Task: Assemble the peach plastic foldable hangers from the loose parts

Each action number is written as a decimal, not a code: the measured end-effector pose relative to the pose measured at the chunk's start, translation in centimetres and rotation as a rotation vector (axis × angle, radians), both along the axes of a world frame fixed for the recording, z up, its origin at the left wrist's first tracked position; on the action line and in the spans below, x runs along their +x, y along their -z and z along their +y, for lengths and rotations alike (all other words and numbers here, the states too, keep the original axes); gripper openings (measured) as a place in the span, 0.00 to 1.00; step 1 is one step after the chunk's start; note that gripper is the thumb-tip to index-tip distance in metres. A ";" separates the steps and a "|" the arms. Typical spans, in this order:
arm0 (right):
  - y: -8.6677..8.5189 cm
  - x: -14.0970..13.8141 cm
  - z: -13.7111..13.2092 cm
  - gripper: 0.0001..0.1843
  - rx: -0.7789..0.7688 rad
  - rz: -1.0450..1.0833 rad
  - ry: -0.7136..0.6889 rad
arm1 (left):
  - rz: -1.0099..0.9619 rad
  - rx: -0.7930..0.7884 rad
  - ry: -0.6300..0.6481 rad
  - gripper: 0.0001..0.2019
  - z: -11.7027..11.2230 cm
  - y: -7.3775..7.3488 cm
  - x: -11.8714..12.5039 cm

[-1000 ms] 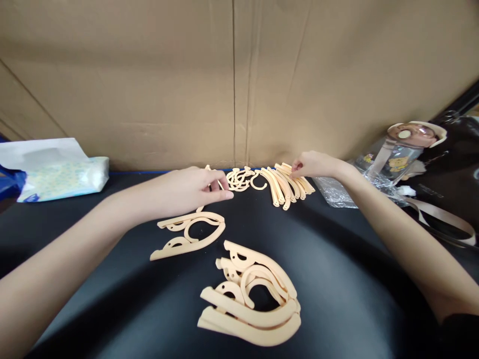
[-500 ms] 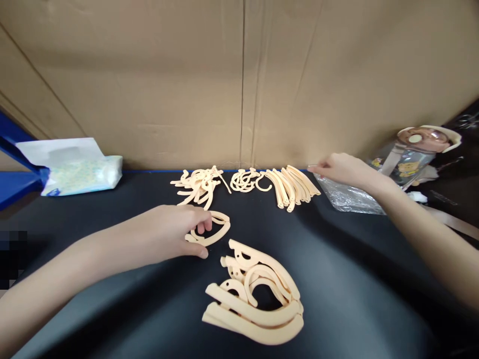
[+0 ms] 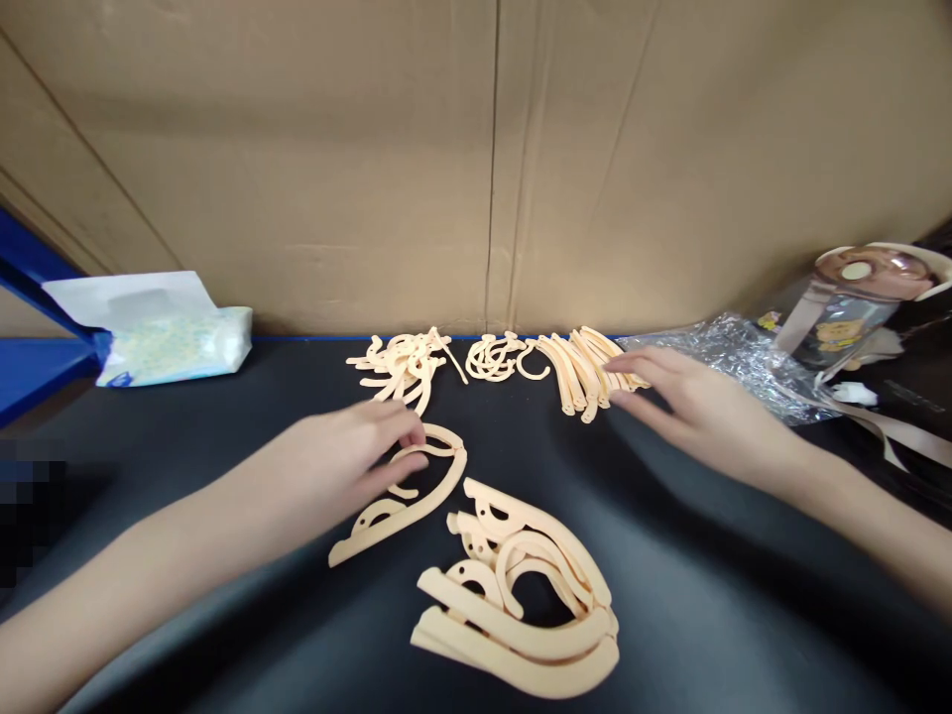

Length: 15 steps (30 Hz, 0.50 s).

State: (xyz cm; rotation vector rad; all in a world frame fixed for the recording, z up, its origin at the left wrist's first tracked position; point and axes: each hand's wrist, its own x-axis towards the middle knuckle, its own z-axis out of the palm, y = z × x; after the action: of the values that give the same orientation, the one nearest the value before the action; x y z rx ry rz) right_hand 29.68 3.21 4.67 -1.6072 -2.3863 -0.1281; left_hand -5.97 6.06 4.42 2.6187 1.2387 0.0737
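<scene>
My left hand is over a cream folding hanger lying folded on the dark tabletop. Its thumb and fingers close around the hanger's hook, though the exact contact is partly hidden. At the back right, my right hand has its thumb and fingers apart. Its fingertips reach the right side of a row of loose curved hanger arms. Closer to me lies a stack of folded hangers, their arms and hooks overlapping. Loose hooks sit at the back centre, left of the arms.
A tangled heap of cream hanger pieces lies at the back left of centre. A packet of wipes is at the far left. Crumpled clear plastic and a strapped drink bottle stand at the right, before a cardboard wall.
My right hand has left the clear plastic and moved left to the hanger arms; the plastic has crumpled back. My left thumb has closed up toward the fingers at the hook.
</scene>
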 end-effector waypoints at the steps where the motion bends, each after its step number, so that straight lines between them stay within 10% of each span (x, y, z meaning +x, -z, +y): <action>1: -0.4 -2.1 0.0 0.20 0.005 0.014 -0.086 | -0.021 0.097 -0.007 0.17 0.6 0.2 -0.4; 8: 1.5 -14.0 3.0 0.16 -0.123 0.079 -0.349 | -0.002 0.064 0.029 0.12 2.7 1.3 -1.6; 15: 0.1 -15.8 5.5 0.14 -0.285 0.559 -0.316 | -0.353 0.002 -0.313 0.13 3.0 -3.4 -1.2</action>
State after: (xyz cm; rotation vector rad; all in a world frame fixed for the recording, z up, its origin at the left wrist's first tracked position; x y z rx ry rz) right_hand 13.90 8.75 4.62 -1.1351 -2.2224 0.6573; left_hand -7.19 9.06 7.78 2.2566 1.4927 0.5652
